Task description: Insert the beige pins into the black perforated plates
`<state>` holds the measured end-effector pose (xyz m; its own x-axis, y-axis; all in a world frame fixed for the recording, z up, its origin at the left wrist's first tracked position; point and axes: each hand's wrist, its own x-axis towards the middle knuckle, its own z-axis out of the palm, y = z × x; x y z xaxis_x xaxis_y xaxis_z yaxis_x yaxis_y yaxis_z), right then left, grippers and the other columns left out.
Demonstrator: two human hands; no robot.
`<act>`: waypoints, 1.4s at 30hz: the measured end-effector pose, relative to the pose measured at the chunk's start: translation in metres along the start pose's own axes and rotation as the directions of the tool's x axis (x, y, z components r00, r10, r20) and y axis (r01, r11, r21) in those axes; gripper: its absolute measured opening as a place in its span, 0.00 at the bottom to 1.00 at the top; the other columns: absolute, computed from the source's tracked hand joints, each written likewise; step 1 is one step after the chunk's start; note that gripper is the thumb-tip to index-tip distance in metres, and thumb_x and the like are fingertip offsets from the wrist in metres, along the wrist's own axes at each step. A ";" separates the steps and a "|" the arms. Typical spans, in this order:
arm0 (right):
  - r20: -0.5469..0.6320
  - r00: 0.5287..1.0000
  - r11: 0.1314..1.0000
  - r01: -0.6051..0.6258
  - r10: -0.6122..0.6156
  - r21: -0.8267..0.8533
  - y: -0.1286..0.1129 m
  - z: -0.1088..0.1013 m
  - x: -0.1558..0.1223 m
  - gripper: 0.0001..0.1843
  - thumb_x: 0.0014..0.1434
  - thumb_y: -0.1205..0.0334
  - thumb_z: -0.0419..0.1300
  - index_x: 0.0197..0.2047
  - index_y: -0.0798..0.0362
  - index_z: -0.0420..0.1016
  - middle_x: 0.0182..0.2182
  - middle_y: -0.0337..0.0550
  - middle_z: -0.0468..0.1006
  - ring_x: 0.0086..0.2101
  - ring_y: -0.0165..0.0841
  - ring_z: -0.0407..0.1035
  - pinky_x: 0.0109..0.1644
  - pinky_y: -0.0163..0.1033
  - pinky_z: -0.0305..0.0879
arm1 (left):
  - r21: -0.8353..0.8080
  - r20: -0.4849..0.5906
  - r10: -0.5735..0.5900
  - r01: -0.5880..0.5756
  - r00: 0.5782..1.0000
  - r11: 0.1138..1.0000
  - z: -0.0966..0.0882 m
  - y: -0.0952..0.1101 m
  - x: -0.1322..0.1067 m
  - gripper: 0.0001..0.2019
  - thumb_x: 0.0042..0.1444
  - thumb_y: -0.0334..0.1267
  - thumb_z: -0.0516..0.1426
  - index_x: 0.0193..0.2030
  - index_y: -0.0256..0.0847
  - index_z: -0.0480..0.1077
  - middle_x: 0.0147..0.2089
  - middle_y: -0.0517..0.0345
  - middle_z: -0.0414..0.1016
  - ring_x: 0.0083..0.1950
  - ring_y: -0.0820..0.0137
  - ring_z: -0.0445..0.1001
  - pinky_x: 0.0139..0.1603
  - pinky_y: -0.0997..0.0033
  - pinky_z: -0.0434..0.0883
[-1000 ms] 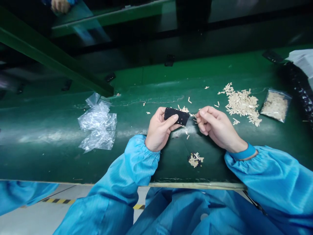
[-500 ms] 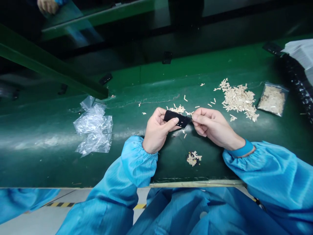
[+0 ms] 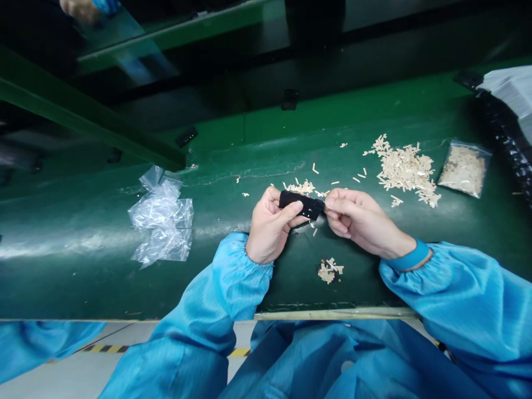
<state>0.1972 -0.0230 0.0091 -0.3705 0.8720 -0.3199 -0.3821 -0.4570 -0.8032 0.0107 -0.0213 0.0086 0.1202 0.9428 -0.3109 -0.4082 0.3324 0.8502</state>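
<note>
**Two hands meet at one end of a small black plate above the green bench**

The left hand (image 3: 270,230) clamps the black plate (image 3: 301,204), thumb on top, just above the middle of the bench (image 3: 83,277) and nearer its front edge. The plate's long axis runs left to right, dipping slightly to the right. That right end points straight at the right hand (image 3: 357,221), whose fingertips are pinched shut against it; whether a pale piece sits between them cannot be told. A small heap of pale pieces (image 3: 330,270) lies by the front edge under the hands. A larger loose pile (image 3: 405,169) is spread toward the right end. Just beside the pile, a clear bag (image 3: 464,168) holds more of them. Crumpled clear bags (image 3: 162,219) toward the left end look empty.
</note>
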 end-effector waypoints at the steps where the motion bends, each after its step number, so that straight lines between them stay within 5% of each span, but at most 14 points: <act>1: 0.000 1.000 1.000 -0.005 0.005 0.016 0.000 0.001 0.000 0.15 0.62 0.59 0.66 0.28 0.53 0.67 0.21 0.31 0.64 0.17 0.22 0.55 0.20 0.33 0.47 | -0.006 -0.007 0.009 -0.009 1.000 1.000 0.001 -0.001 0.000 0.26 0.46 0.39 0.74 0.36 0.41 0.58 0.37 0.65 0.80 0.37 0.76 0.82 0.38 0.77 0.83; 14: 0.056 0.997 0.995 -0.050 0.045 0.085 0.009 0.009 -0.002 0.13 0.62 0.59 0.65 0.30 0.52 0.67 0.21 0.31 0.65 0.19 0.24 0.56 0.22 0.33 0.49 | -0.051 -0.080 0.015 -0.019 0.997 0.999 0.007 -0.004 -0.001 0.25 0.47 0.41 0.73 0.38 0.42 0.60 0.40 0.65 0.79 0.39 0.75 0.83 0.39 0.79 0.82; 20: -0.075 0.997 0.994 0.013 -0.005 0.110 0.005 0.006 0.000 0.09 0.64 0.58 0.64 0.35 0.52 0.71 0.26 0.34 0.69 0.22 0.25 0.62 0.24 0.33 0.55 | -0.042 -0.050 -0.002 0.000 0.999 0.999 0.006 -0.003 -0.001 0.25 0.48 0.40 0.73 0.38 0.41 0.60 0.38 0.64 0.80 0.38 0.75 0.83 0.40 0.77 0.83; 31: 0.139 0.979 0.933 -0.186 0.150 0.307 0.003 0.002 0.000 0.11 0.59 0.64 0.65 0.30 0.51 0.65 0.23 0.32 0.65 0.19 0.25 0.61 0.21 0.32 0.57 | 0.120 -0.031 0.098 -0.094 0.995 0.988 0.003 -0.013 -0.004 0.25 0.49 0.41 0.73 0.35 0.41 0.58 0.37 0.62 0.80 0.37 0.74 0.82 0.36 0.78 0.82; 42: 0.127 0.976 0.951 -0.203 0.177 0.235 0.001 0.007 0.000 0.19 0.62 0.55 0.68 0.29 0.51 0.62 0.17 0.27 0.58 0.15 0.22 0.54 0.17 0.29 0.49 | 0.082 0.010 0.025 -0.026 1.000 0.996 0.005 -0.011 -0.005 0.24 0.48 0.40 0.73 0.35 0.40 0.59 0.33 0.65 0.78 0.33 0.77 0.80 0.36 0.78 0.82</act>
<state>0.1912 -0.0251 0.0115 -0.5369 0.7481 -0.3900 -0.4871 -0.6523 -0.5807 0.0194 -0.0297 0.0026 0.1191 0.9511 -0.2850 -0.3360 0.3087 0.8898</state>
